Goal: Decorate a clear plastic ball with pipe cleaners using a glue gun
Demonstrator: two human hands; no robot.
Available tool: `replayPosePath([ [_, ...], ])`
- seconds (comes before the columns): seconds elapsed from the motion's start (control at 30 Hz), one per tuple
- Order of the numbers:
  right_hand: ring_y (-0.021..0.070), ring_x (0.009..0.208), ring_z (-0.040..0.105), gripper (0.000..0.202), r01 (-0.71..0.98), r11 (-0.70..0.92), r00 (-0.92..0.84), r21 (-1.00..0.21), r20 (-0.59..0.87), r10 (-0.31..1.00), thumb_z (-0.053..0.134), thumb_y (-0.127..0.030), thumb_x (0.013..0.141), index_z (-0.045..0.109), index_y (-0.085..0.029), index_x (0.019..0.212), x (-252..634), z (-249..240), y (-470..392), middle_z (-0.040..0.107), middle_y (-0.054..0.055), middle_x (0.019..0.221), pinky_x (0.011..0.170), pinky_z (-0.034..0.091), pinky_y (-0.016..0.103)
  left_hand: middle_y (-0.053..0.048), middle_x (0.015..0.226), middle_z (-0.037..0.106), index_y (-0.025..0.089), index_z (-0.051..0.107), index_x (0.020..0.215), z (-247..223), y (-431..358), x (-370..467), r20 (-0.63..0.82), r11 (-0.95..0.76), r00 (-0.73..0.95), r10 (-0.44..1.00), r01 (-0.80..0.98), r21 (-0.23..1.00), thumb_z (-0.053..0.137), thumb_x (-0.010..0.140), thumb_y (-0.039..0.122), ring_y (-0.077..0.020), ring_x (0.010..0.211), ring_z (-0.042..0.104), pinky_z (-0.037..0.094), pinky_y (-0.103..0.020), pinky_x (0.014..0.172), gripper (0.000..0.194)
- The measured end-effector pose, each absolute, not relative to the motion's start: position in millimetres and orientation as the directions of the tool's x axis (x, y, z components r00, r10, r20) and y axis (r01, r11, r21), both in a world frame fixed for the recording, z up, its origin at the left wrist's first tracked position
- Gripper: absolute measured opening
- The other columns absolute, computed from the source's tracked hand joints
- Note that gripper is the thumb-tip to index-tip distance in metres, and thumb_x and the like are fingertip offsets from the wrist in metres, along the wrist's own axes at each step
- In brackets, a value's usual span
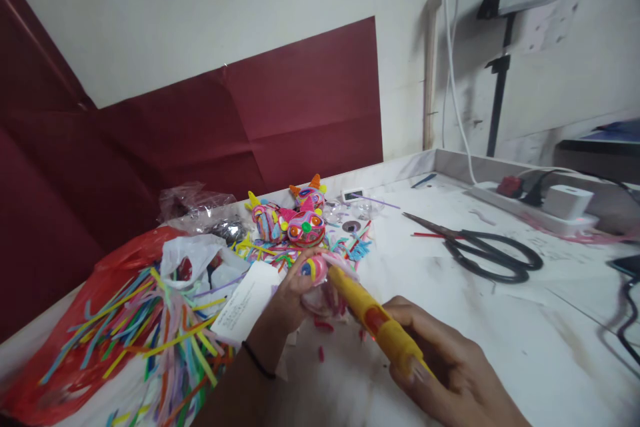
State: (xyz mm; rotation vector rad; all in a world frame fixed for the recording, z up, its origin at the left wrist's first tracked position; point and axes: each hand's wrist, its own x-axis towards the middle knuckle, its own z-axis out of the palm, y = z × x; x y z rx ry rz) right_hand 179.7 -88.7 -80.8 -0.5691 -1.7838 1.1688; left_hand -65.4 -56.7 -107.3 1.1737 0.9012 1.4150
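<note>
In the middle of the head view, my left hand (pixel 294 290) is closed on a small round pink piece (pixel 319 268) with blue and yellow stripes. My right hand (pixel 440 360) grips a yellow glue gun (pixel 377 320), whose front end points at the pink piece and seems to touch it. Just behind are colourful fuzzy figures (pixel 306 228) with orange and yellow horns. Pink scraps (pixel 323 325) lie below the held piece. My left palm is hidden from view.
Many coloured pipe cleaners (pixel 170 340) spread over a red plastic bag (pixel 60 373) at the left, beside a white paper (pixel 245 303). Black-handled scissors (pixel 490 255) lie at the right, before a power strip (pixel 530 210). A small display (pixel 353 195) stands behind the figures.
</note>
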Motion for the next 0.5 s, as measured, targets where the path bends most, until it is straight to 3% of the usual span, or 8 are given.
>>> replayPosePath([
  [0.5, 0.0184, 0.069, 0.059, 0.022, -0.069, 0.456, -0.472, -0.887, 0.432, 0.768, 0.056, -0.046, 0.088, 0.066, -0.026, 0.088, 183.7, -85.3, -90.0, 0.061, 0.001, 0.077, 0.060, 0.048, 0.025, -0.008, 0.090, 0.070, 0.021, 0.059, 0.123, -106.0, -56.7, -61.9, 0.207, -0.187, 0.046, 0.977, -0.272, 0.944, 0.072, 0.066, 0.045, -0.0253, 0.080, 0.066, 0.053, -0.034, 0.066, 0.063],
])
